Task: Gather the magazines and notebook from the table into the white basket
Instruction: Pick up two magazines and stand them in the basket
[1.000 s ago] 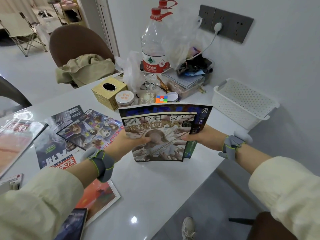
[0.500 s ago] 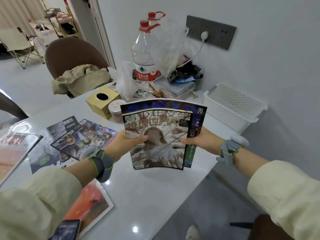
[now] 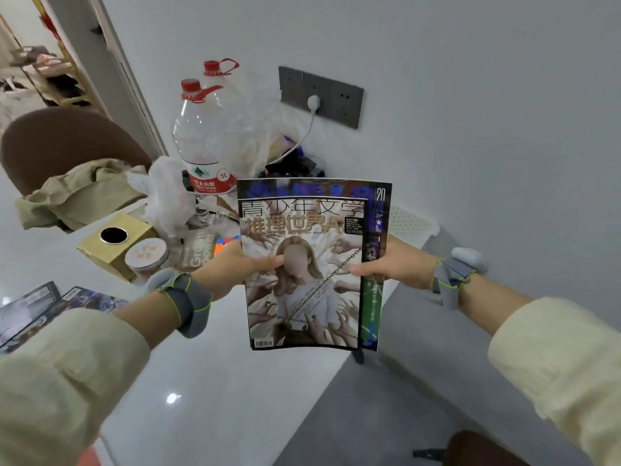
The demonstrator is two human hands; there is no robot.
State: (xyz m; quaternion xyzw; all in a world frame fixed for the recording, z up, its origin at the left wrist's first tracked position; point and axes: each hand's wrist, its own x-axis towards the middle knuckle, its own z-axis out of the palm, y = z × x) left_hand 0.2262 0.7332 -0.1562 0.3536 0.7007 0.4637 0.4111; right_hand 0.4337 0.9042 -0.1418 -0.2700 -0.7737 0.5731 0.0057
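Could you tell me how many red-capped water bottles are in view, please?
2. The front bottle stands at the far end of the table; the rear bottle stands just behind it, partly hidden. The clutter there could hide more.

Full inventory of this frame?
table: one, white, foreground
held magazines: two, pale cover in front of dark blue one, upright mid-air
white basket: one, white, mostly hidden behind held magazines
flat magazines: at least two, dark covers, far left on table
water bottles: two, clear with red caps, back of table
tissue box: one, gold, left of held magazines
round tin: one, pale lid, beside tissue box
socket panel: one, grey, on wall
chair: one, brown, beige cloth on it
left hand: one, grips magazines' left edge
right hand: one, grips magazines' right edge
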